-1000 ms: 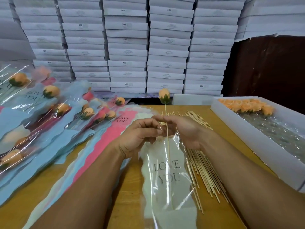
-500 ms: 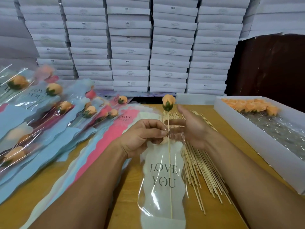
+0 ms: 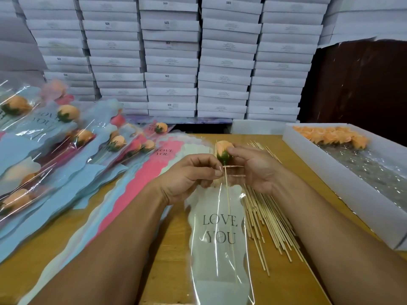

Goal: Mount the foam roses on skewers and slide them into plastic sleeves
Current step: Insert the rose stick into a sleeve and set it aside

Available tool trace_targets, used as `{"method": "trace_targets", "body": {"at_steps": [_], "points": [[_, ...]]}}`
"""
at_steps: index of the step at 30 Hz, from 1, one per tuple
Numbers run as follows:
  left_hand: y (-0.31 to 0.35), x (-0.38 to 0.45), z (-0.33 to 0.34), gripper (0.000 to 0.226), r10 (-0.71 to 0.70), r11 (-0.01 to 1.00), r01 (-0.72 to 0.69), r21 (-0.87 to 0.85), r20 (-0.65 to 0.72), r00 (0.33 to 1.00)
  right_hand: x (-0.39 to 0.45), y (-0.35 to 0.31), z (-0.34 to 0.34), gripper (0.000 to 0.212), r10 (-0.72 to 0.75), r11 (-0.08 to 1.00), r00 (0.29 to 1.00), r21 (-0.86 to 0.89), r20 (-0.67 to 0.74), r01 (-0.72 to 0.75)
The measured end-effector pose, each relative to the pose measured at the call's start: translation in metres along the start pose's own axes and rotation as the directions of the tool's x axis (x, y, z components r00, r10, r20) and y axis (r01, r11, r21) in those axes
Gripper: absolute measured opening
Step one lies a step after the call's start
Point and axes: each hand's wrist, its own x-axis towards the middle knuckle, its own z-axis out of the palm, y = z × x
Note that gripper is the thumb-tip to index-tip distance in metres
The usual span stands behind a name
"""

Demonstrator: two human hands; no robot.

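An orange foam rose (image 3: pixel 222 148) with a green base sits on a thin wooden skewer (image 3: pixel 229 208). The skewer runs down inside a clear white plastic sleeve (image 3: pixel 220 249) printed LOVE YOU. My left hand (image 3: pixel 189 177) pinches the sleeve's mouth beside the skewer, just under the rose. My right hand (image 3: pixel 257 168) is on the rose's right side, its thumb touching the bud and its fingers holding the sleeve's other edge. The rose is at the sleeve's mouth, above the plastic.
Loose skewers (image 3: pixel 264 214) lie right of the sleeve. A white box (image 3: pixel 330 177) at the right holds orange roses (image 3: pixel 332 137). Finished sleeved roses (image 3: pixel 72 137) and flat pink and blue sleeves (image 3: pixel 141 186) cover the table's left. Stacked white boxes (image 3: pixel 171 62) rise behind.
The rose on its skewer has slid down toward the sleeve's mouth, deeper into the plastic. My right hand moved up to the bud; my left hand kept its pinch.
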Motion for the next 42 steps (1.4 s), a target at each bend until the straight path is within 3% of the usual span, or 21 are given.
{"method": "trace_targets", "body": {"at_steps": [8,17,25,27,31,35,38,42], "points": [[0.001,0.001,-0.002,0.007,0.076,0.996,-0.071,0.060,-0.087,0.993,-0.008,-0.001,0.004,0.016,-0.002,0.974,0.999,-0.226,0.049,0.013],[0.001,0.004,-0.002,0.018,0.076,0.997,-0.070,0.033,-0.267,0.961,-0.009,-0.002,0.015,0.050,0.013,0.975,1.000,-0.222,0.025,-0.007],[0.001,0.005,-0.001,0.018,0.142,0.988,-0.104,0.118,-0.386,0.911,-0.011,0.000,0.015,0.065,0.042,0.980,0.992,-0.198,0.121,-0.017],[0.000,0.005,0.000,0.019,0.126,0.991,-0.098,0.091,-0.395,0.910,-0.012,0.000,0.014,0.059,0.067,0.987,0.984,-0.153,0.165,-0.042],[0.000,0.003,0.002,0.012,0.088,0.996,-0.078,0.043,-0.345,0.934,-0.012,-0.002,0.009,0.034,0.051,0.998,0.982,-0.035,0.184,-0.045],[0.000,0.003,-0.001,0.062,-0.088,0.995,0.067,-0.079,-0.290,0.953,-0.008,-0.005,-0.002,0.062,-0.006,0.997,1.000,0.078,0.005,0.006],[0.004,-0.001,0.000,0.040,-0.204,0.971,0.186,-0.151,-0.119,0.972,-0.002,-0.006,-0.015,0.072,-0.044,0.980,0.982,0.181,-0.186,0.079],[0.003,-0.005,-0.002,0.037,-0.354,0.931,0.360,-0.060,0.094,0.931,0.005,-0.004,-0.025,0.072,-0.027,0.941,0.935,0.307,-0.355,0.143]]}}
